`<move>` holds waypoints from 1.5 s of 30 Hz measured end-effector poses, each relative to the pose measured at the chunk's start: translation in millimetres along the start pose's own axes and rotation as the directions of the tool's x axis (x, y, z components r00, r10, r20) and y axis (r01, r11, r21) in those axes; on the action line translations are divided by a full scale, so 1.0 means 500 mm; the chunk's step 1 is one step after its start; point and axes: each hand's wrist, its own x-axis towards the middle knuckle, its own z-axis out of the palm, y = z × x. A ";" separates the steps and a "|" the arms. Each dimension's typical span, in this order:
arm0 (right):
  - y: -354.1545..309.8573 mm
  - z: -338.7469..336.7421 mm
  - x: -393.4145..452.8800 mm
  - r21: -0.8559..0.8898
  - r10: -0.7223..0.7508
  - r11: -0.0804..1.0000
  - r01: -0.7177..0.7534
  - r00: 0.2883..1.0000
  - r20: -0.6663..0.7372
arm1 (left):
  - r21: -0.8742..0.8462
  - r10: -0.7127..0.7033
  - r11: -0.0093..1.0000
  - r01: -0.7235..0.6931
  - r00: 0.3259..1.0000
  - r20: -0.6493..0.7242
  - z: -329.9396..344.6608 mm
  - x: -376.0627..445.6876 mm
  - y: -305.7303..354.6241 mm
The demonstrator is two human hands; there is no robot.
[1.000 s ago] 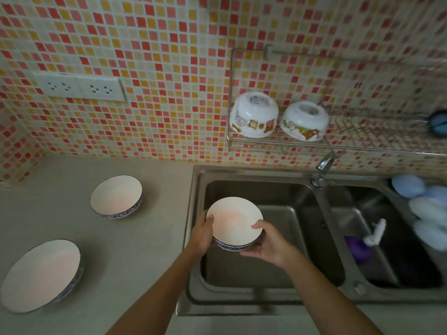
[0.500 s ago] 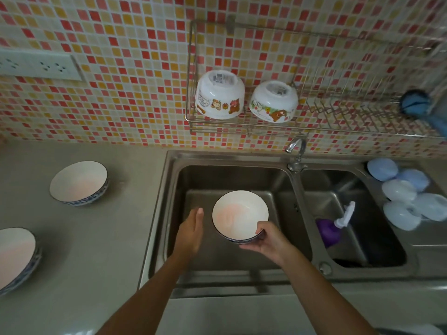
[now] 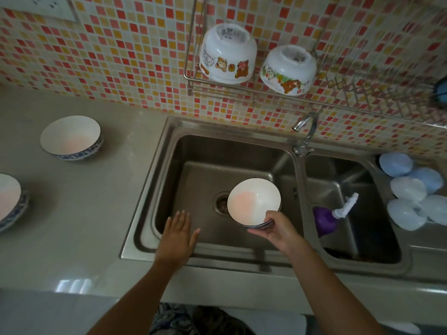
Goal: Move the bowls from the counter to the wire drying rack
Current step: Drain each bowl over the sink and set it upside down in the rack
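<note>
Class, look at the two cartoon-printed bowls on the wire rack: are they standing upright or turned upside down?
Upside down. Both cartoon bowls on the wire rack show their flat bases, with labels, pointing up, and their wide rims sit down on the wires.

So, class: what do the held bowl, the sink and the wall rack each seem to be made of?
Held bowl, in the right hand: probably glazed ceramic; glossy white inside, blue pattern outside.
Sink: looks like brushed stainless steel; grey, dull sheen.
Wall rack: thin shiny metal wire, possibly chromed.
</note>
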 end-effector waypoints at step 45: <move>0.074 0.022 0.052 -0.807 -0.604 0.532 0.257 0.783 -0.149 | -0.029 -0.001 1.000 0.001 1.000 -0.013 0.009 0.004 -0.010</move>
